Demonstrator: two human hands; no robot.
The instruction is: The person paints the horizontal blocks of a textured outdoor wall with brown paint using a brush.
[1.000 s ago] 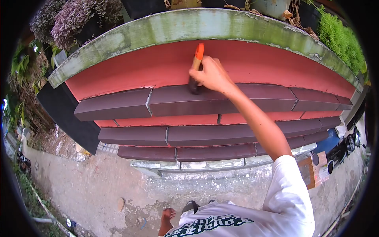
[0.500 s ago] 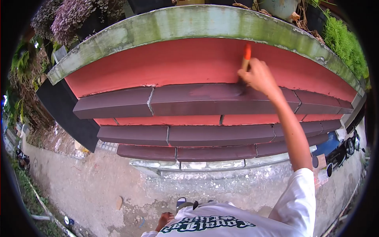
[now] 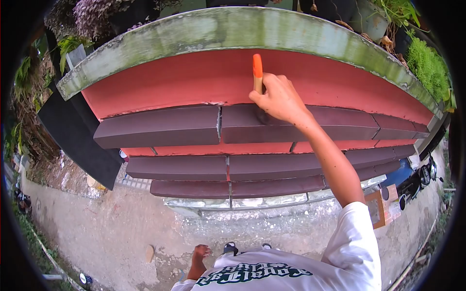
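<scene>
My right hand (image 3: 280,98) is closed around a paintbrush (image 3: 257,68) with a wooden handle and an orange end. The handle points up; the bristles are mostly hidden behind my hand, down at the dark brown top ledge (image 3: 170,127). Behind the brush is a red wall band (image 3: 184,77). Low in the view, my left hand (image 3: 202,251) hangs beside my body with loosely bent fingers and nothing visible in it.
A mossy concrete rim (image 3: 218,31) with potted plants (image 3: 427,65) curves above. Lower brown ledges (image 3: 272,166) step down below. Concrete ground (image 3: 131,228) lies around my feet. To the right are a cardboard box (image 3: 376,208) and a parked motorcycle (image 3: 420,182).
My right hand and the paintbrush have moved left along the top ledge. The camera view has shifted slightly, and my left hand shows more fully beside my body.
</scene>
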